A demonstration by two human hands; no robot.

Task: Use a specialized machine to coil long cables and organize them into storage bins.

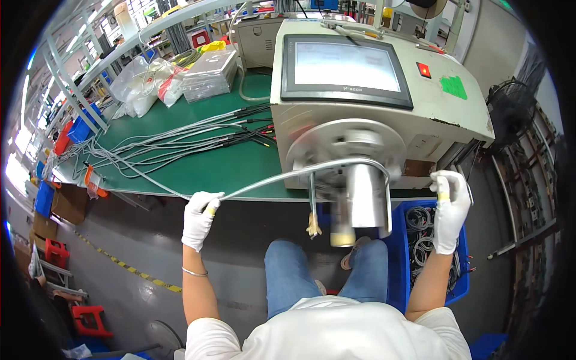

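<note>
My left hand (200,219), in a white glove, is closed around a grey cable (276,178) in front of the bench edge. From that hand the cable arcs right, over the winding head (364,195) of a bench-top winding machine (384,114). The head's round plate and posts are blurred, as if spinning. Right of it, my gloved right hand (451,210) is raised with loosely bent fingers, apart from the machine, and nothing shows in it. Behind my left hand the cable joins a bunch of grey cables (180,141) with dark connector ends, lying on the green bench top (252,165).
A blue crate (397,264) with coiled cables stands below my right hand. Plastic bags (144,87) and a stack of clear-wrapped packs (210,73) lie at the back left. A fan (510,111) stands at the right. Red stools (90,321) are on the floor at left.
</note>
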